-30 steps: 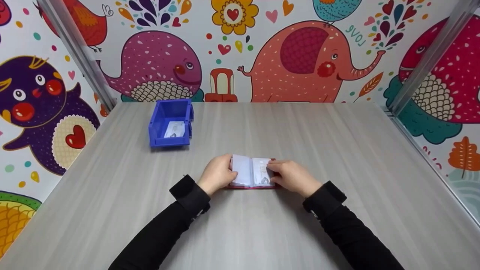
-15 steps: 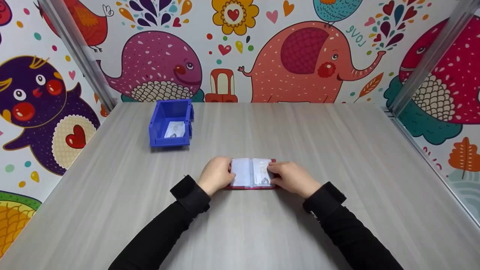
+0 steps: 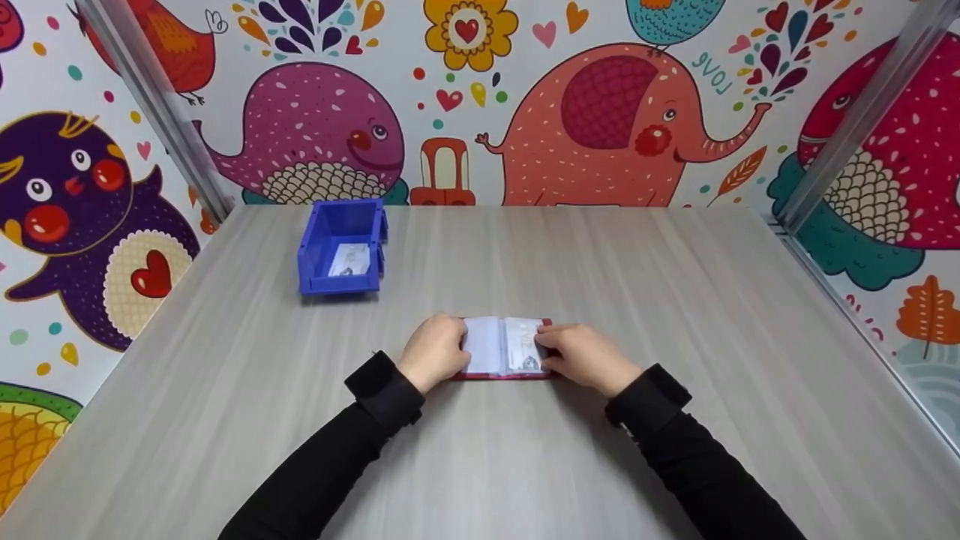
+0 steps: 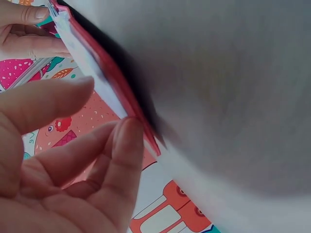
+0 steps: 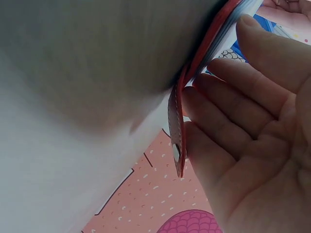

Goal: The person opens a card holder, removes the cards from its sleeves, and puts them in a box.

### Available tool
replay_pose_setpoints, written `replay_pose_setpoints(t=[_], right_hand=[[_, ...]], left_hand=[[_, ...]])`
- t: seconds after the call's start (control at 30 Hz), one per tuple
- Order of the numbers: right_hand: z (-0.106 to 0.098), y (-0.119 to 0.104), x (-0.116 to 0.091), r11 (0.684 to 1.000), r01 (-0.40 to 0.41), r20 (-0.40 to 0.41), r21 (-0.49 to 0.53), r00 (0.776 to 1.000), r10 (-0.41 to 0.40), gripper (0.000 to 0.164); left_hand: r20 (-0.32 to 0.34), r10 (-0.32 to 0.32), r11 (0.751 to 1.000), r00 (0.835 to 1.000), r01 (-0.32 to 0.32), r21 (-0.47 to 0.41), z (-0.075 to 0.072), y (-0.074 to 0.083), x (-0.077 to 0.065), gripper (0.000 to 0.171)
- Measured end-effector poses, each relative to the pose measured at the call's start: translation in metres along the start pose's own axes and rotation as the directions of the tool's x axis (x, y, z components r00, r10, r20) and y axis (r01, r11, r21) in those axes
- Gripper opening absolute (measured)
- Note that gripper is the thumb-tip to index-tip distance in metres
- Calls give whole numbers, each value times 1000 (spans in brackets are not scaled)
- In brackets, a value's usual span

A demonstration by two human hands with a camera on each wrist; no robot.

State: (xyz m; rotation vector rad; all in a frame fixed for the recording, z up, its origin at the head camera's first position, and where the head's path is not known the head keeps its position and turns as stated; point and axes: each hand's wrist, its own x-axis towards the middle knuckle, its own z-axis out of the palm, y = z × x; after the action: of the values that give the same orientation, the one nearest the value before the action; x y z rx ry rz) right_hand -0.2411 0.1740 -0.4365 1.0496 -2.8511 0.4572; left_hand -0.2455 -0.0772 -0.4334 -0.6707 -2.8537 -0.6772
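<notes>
In the head view the left hand (image 3: 435,346) and right hand (image 3: 589,354) hold the open red booklet (image 3: 484,346) by its sides on the table (image 3: 480,465), in the left wrist view fingertips (image 4: 130,132) touch its edge, and in the right wrist view a strap (image 5: 178,126) extends from it.

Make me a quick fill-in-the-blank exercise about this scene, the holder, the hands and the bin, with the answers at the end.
1. The left hand and right hand are at opposite sides of an open holder whose cover is ____.
2. In the head view, the bin on the table is coloured ____.
3. Of the two facing pages, the one beside the ____ hand shows a printed card.
4. The hand nearer the bin is the ____ one.

Missing words: red; blue; right; left.
</notes>
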Motion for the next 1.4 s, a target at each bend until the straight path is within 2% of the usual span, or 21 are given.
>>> replay_pose_setpoints(t=[0.5, 0.77, 1.03, 1.13, 1.27, 1.4], right_hand=[[2, 0, 0, 1000, 23, -17, -16, 1000, -23, 19], [1, 0, 0, 1000, 13, -1, -14, 1000, -13, 22], [1, 0, 0, 1000, 26, -13, -5, 1000, -26, 18], [1, 0, 1, 1000, 21, -7, 3, 1000, -21, 17], [2, 0, 1, 1000, 17, -6, 4, 1000, -17, 15], [3, 1, 2, 1000, 28, -12, -7, 1000, -28, 15]], left_hand=[[-17, 36, 999, 999, -35, 15, 0, 0, -1, 23], [5, 18, 1000, 1000, -18, 15, -1, 1, -1, 25], [27, -21, 1000, 999, 21, 16, -6, 7, 4, 34], [12, -13, 1000, 1000, 13, 14, -6, 12, 6, 29], [-13, 16, 1000, 1000, -16, -5, -5, 18, 7, 10], [-26, 31, 999, 999, -32, -30, -2, 25, 10, 17]])
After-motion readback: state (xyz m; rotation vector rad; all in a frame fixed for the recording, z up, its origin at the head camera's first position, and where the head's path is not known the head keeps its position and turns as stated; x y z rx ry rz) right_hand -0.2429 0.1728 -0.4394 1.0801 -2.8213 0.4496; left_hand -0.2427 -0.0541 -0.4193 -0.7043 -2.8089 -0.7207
